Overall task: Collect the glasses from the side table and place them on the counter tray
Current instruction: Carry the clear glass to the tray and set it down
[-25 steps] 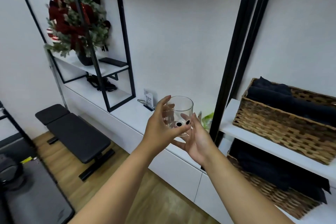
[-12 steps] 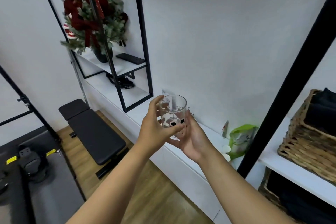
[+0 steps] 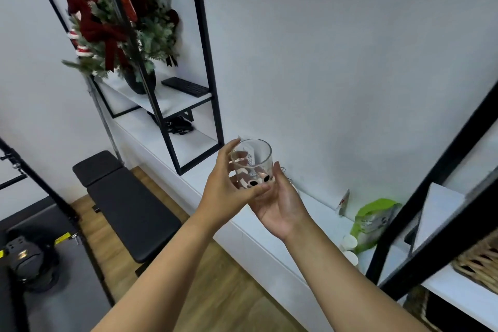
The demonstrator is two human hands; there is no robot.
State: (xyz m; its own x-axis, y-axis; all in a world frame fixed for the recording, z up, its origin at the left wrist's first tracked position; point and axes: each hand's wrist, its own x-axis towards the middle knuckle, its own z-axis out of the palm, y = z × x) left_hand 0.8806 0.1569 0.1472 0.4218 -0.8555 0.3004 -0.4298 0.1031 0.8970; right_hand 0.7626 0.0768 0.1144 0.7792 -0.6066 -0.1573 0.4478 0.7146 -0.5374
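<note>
Glass (image 3: 252, 163) in transit, upright, frame center, above the white ledge (image 3: 318, 213). Left hand (image 3: 226, 191) wraps its side, fingers curled round it; right hand (image 3: 280, 202) cups under the base, thumb up the wall. Pickup looks done for this one. Tray and side table not in view, so placing still left. Other glasses: can't tell. Green pouch (image 3: 374, 221) at 4 o'clock, bench (image 3: 129, 202) at 8.

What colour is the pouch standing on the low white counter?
The pouch is bright green with a paler printed front panel, seen in the head view.
</note>
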